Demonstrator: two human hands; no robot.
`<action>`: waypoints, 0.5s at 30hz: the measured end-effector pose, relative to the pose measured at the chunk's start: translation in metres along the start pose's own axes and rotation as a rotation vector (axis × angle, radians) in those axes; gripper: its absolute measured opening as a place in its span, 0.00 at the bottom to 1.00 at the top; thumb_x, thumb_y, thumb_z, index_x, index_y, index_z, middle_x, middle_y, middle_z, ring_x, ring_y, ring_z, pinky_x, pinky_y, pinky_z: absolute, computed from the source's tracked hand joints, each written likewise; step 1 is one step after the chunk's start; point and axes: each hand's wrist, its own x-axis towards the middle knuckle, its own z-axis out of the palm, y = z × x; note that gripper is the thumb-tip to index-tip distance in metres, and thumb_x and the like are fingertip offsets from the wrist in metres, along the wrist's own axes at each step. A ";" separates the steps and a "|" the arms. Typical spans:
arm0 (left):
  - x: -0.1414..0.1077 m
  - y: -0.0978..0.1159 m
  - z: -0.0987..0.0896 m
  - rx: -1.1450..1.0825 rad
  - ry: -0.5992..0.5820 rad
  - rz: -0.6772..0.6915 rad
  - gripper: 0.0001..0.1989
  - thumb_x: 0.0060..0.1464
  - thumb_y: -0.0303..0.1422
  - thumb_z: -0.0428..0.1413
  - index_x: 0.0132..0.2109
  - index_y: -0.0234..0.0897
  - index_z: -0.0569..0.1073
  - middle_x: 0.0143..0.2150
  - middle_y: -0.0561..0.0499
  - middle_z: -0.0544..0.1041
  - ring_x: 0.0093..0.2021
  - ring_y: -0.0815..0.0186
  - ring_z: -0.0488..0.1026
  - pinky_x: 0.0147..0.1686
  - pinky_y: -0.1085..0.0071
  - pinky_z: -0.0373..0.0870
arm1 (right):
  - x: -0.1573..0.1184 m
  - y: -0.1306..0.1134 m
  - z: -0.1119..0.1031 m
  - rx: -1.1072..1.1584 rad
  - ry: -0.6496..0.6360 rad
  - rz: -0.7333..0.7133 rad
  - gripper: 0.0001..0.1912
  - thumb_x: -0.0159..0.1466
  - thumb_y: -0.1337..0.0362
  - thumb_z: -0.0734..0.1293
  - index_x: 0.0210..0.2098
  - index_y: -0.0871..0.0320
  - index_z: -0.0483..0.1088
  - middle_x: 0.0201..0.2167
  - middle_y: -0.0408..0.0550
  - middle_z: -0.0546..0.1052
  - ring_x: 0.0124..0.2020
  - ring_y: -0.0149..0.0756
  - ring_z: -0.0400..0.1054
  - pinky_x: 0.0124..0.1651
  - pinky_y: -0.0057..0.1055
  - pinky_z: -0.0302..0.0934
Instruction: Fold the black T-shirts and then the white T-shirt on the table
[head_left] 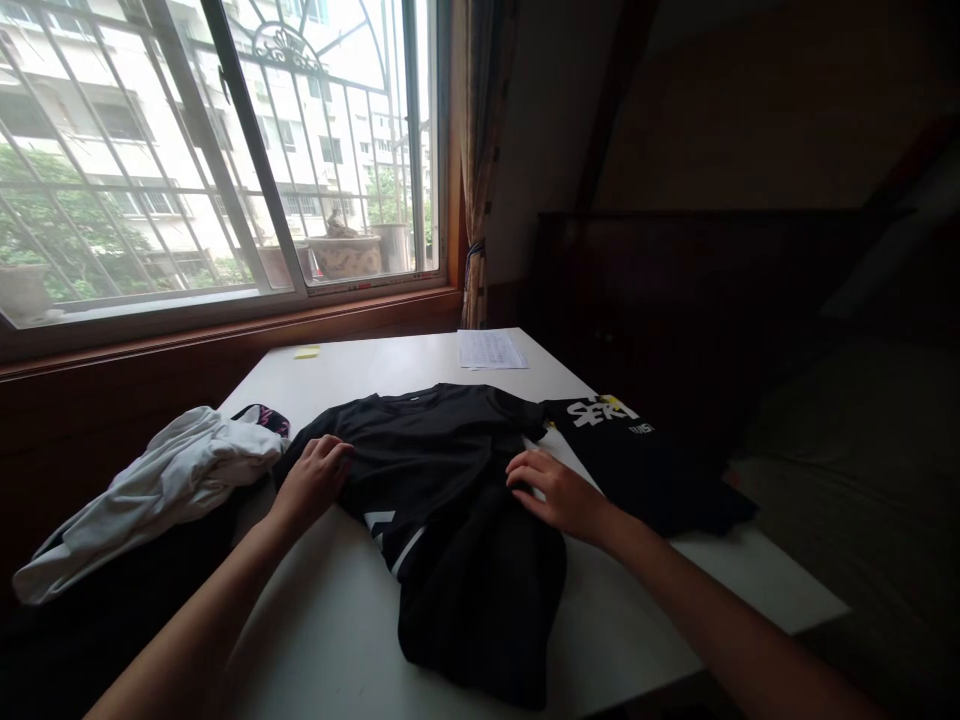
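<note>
A black T-shirt (450, 480) lies on the white table (322, 620), its collar toward the window and its lower part bunched near me. White marks show on its left side. My left hand (315, 482) rests on the shirt's left edge below the sleeve, fingers bent; whether they pinch cloth is hidden. On the right edge, my right hand (551, 490) has its fingers curved and thumb apart, touching or just above the cloth, with nothing visibly gripped.
White clothing (172, 470) is heaped at the left edge over dark cloth. A dark printed garment (645, 470) lies at the right. Papers (491, 349) and a yellow note (307, 352) sit at the far side, below a barred window (337, 150).
</note>
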 end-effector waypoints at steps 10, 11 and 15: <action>-0.052 0.072 -0.054 -0.201 -0.159 0.058 0.10 0.67 0.34 0.50 0.38 0.40 0.74 0.37 0.48 0.76 0.39 0.61 0.72 0.40 0.67 0.71 | -0.031 -0.111 0.039 -0.001 -0.375 -0.146 0.27 0.54 0.56 0.77 0.51 0.56 0.73 0.54 0.54 0.74 0.53 0.53 0.65 0.54 0.46 0.63; -0.055 0.078 -0.058 -0.225 -0.165 0.058 0.10 0.67 0.33 0.50 0.38 0.40 0.75 0.37 0.48 0.77 0.39 0.62 0.73 0.41 0.67 0.72 | -0.030 -0.113 0.045 -0.029 -0.388 -0.127 0.23 0.55 0.60 0.76 0.49 0.58 0.73 0.53 0.55 0.75 0.53 0.53 0.66 0.53 0.45 0.63; -0.067 0.103 -0.077 -0.324 -0.190 0.044 0.09 0.66 0.32 0.52 0.38 0.41 0.76 0.38 0.49 0.78 0.38 0.63 0.76 0.39 0.69 0.73 | -0.021 -0.110 0.046 0.209 -0.271 0.077 0.13 0.55 0.72 0.69 0.40 0.57 0.73 0.40 0.48 0.77 0.41 0.41 0.69 0.44 0.35 0.64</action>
